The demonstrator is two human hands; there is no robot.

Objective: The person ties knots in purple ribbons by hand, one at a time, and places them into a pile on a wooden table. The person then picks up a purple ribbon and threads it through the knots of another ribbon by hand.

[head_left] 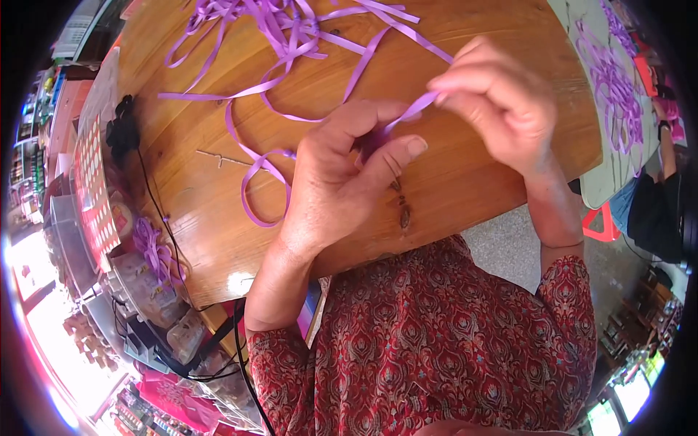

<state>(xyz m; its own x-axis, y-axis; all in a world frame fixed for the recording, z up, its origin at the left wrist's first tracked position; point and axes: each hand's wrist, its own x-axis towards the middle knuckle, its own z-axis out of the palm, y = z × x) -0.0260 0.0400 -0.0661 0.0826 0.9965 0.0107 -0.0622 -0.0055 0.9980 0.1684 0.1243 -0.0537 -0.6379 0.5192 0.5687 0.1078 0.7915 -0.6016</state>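
Over the wooden table (465,196), a strip of purple ribbon (418,107) stretches between my two hands. My left hand (338,174) is curled round the ribbon, its thumb pointing to the right; what lies inside the palm is partly hidden. Up and to the right, my right hand (502,102) pinches the ribbon's other part between thumb and fingertips. A ribbon loop (247,192) lies on the wood just left of my left hand. Beside that loop rests a thin metal rod (222,158) with a small bend.
A tangled heap of purple ribbon (280,25) covers the table's far side. Along the left edge runs a black cable (149,182), near a small purple bundle (153,251). At right, a pale table (592,167) carries more ribbon, with another person's arm (663,142) beyond.
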